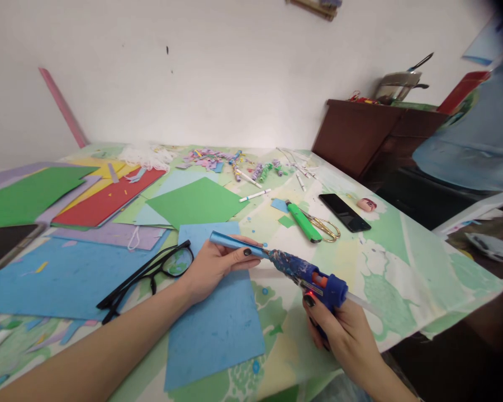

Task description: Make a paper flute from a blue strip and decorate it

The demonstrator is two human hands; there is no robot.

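My left hand (218,261) is closed around a rolled tube of blue paper (230,241), held level above a blue sheet (218,340). My right hand (339,329) grips the handle of a blue hot glue gun (304,273), whose small red light glows. The gun's nozzle points left and meets, or nearly meets, the right end of the tube; exact contact I cannot make out. A clear glue stick (364,304) juts from the back of the gun. Black-framed glasses (151,273) lie just left of my left wrist.
Green paper (197,202), a red sheet (109,200) and other coloured sheets cover the left side. Beyond my hands lie a green cutter (303,222), gold-handled scissors (329,229) and a black phone (344,212). Paper scraps (207,159) and white sticks (255,195) sit farther back.
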